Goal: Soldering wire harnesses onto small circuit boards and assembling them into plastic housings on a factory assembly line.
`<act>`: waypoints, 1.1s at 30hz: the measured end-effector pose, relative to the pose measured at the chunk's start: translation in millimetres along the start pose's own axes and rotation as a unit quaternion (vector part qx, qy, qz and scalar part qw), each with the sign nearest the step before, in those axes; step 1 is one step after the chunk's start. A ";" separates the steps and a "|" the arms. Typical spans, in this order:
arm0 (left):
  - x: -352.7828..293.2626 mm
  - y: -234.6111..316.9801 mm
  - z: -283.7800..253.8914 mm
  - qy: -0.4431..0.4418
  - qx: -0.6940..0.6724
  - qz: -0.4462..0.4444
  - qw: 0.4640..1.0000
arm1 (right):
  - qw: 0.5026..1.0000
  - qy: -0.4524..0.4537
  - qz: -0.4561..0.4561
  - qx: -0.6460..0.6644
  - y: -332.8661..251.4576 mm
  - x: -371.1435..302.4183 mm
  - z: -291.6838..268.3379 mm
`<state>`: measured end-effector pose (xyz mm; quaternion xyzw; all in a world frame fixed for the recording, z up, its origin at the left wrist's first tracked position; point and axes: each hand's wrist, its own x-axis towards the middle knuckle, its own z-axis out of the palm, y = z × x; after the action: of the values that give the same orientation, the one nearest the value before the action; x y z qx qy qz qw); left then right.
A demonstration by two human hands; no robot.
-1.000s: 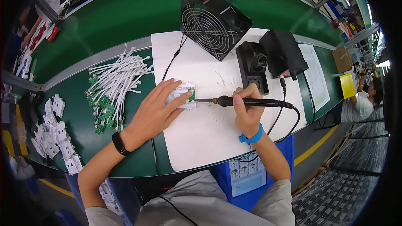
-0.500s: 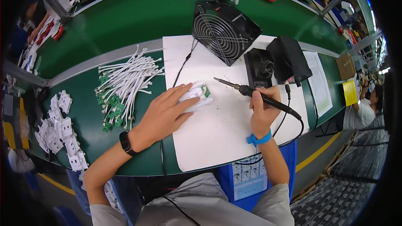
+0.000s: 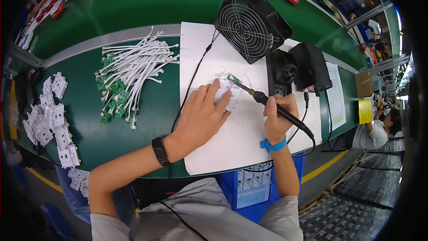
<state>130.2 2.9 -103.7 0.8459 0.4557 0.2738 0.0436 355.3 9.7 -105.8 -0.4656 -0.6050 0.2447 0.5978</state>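
Observation:
My left hand (image 3: 200, 112) lies over a white plastic housing (image 3: 231, 102) on the white sheet, its fingers holding the piece down. A small green circuit board (image 3: 233, 79) shows at the housing's far end. My right hand (image 3: 280, 117) is closed around the black handle of a soldering iron (image 3: 285, 115). The iron's tip is at the green board; whether it touches cannot be made out. Part of the housing is hidden under my left fingers.
White cables with green boards (image 3: 133, 69) lie heaped at left, with several white housings (image 3: 54, 116) beyond them. A black fan (image 3: 252, 26) stands behind the sheet (image 3: 207, 154). Right of it are a black iron holder (image 3: 281, 69) and a black box (image 3: 310, 67). A person (image 3: 376, 129) sits far right.
The soldering iron's tip has come from beside the housing onto the green board. My left hand and the housing have shifted and turned slightly. The whole view has moved a little.

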 end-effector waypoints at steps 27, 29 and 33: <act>-3.6 2.7 10.4 0.004 0.028 -0.005 1.000 | 0.998 0.057 0.030 0.010 -11.9 5.1 -3.1; -3.8 2.8 9.8 -0.001 0.031 -0.004 1.000 | 0.998 0.061 0.033 0.005 -10.1 5.2 -5.3; -2.8 3.1 8.6 -0.002 0.027 -0.001 1.000 | 0.999 0.035 0.009 -0.041 -3.5 5.6 -9.6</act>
<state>135.6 0.4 -111.2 0.8467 0.4639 0.2597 0.0215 364.3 10.4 -98.5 -0.5033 -0.5891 0.2092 0.5966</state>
